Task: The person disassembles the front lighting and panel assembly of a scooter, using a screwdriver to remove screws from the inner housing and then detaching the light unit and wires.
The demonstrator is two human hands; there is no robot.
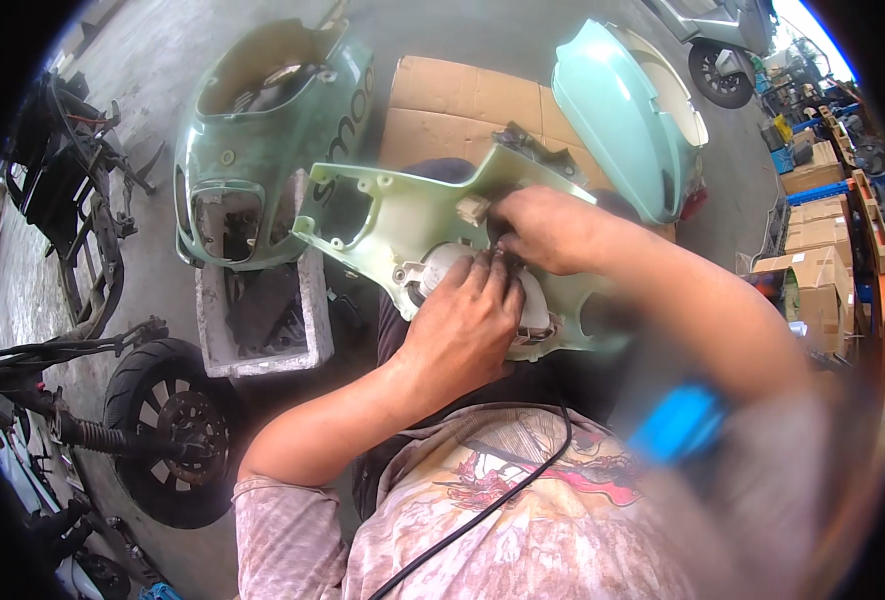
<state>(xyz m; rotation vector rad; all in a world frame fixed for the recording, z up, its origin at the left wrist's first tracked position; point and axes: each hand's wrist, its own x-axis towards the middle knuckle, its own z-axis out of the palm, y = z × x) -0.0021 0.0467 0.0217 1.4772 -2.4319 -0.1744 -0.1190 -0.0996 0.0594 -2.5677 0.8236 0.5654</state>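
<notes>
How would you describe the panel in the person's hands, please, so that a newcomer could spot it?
Find the brown cardboard on the floor. Just below it in the picture, the left hand and right hand lie over a pale green panel. Unlike the glossy left cover and right cover beside the cardboard, it shows mostly its dull inside.

3 green panels (409, 220), 1 white box (321, 325)

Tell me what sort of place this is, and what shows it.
Probably a scooter or motorcycle workshop. What suggests it: a bare black metal vehicle frame at the left, a black spoked wheel with a rubber tyre, and a detached glossy mint-green body panel.
</notes>
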